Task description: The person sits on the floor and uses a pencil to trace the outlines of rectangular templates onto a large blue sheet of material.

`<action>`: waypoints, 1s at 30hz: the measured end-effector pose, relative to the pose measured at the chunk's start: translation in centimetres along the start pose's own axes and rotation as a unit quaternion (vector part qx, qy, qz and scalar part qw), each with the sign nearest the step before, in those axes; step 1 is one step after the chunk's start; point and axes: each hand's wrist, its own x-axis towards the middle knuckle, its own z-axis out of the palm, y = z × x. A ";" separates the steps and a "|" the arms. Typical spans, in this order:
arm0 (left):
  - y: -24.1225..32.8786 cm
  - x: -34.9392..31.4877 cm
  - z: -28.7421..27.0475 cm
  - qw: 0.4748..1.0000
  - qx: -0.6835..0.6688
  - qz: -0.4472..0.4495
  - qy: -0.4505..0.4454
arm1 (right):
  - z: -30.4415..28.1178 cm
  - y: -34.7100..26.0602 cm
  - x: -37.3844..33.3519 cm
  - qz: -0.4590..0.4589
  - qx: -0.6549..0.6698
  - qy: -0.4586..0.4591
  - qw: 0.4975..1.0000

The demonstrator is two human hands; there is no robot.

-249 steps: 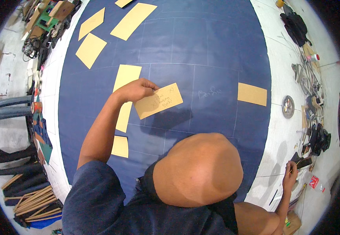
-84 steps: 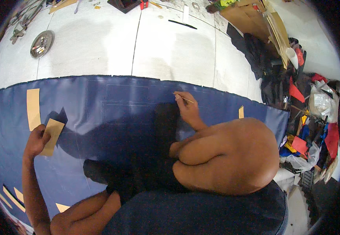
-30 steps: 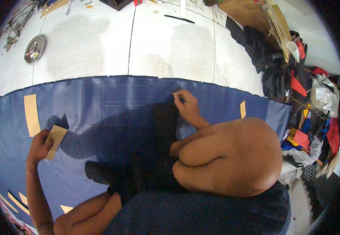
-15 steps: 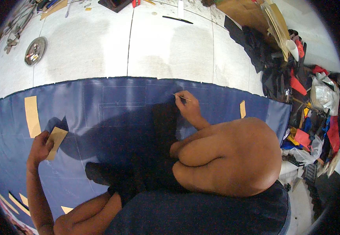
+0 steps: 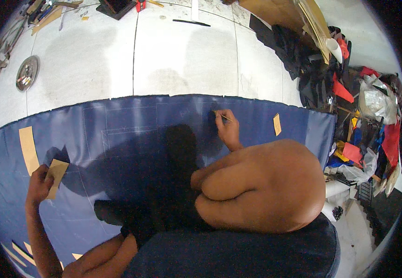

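Note:
A wide blue sheet (image 5: 256, 118) of smooth leather-like material lies under me, drawn over with thin pale lines and outlines. In my right hand (image 5: 229, 132) is a slim pen (image 5: 227, 118), pinched between the fingers near the far edge of the sheet; whether its tip touches cannot be made out. At the left, my left hand (image 5: 39, 183) grips a rectangular tan card template (image 5: 57, 175) just over the sheet. Beyond that hand lies a longer tan card strip (image 5: 28, 149), and a small tan card (image 5: 277, 124) rests right of my right hand.
A round metal dish (image 5: 27, 73) with small stubs stands on the white floor (image 5: 89, 60). Far off are a black-edged tool (image 5: 191, 22) and a dark block (image 5: 116, 8). Scraps and plastic (image 5: 378, 104) pile up at the right. My bent knee (image 5: 279, 185) fills the lower right.
My right hand has moved right across the sheet with the pen, uncovering pale marks where it was. The left hand still holds the card. The whole view has shifted slightly.

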 end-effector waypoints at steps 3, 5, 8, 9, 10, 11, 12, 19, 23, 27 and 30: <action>0.5 0.2 -0.4 1.000 0.015 0.013 -0.006 | -0.2 -0.1 0.2 0.010 -0.010 -0.017 1.000; 0.6 0.5 -0.1 1.000 0.015 0.012 -0.011 | -0.4 -0.7 0.1 0.020 -0.013 -0.014 1.000; 0.8 0.8 0.0 1.000 0.010 0.000 -0.014 | -0.3 -0.2 0.2 0.023 -0.003 0.009 1.000; 0.6 0.5 0.0 1.000 0.019 -0.001 -0.004 | -0.2 0.2 0.4 0.024 0.004 0.006 1.000; 0.5 0.4 -0.1 1.000 0.029 -0.002 0.007 | 0.0 0.5 0.6 0.025 0.011 0.003 1.000; 0.4 0.3 -0.4 0.999 0.034 0.004 0.005 | 0.0 0.9 0.6 0.031 0.017 -0.013 0.999; 0.2 0.4 -0.4 0.999 0.038 0.010 0.000 | -0.1 0.9 0.5 0.036 0.018 -0.014 0.999; 1.3 0.4 -0.1 0.999 0.039 0.000 -0.010 | -0.4 1.6 0.4 0.030 0.016 0.017 0.999; -0.3 0.6 0.4 1.000 0.010 0.021 -0.006 | -0.4 1.3 0.6 0.061 0.022 0.024 0.998; 0.7 0.0 -0.6 0.999 0.037 -0.006 -0.012 | -0.1 2.2 0.8 0.048 0.040 0.025 0.998; -1.0 -0.1 0.4 0.999 0.009 0.029 0.016 | -0.2 2.3 1.2 0.027 0.026 0.027 0.999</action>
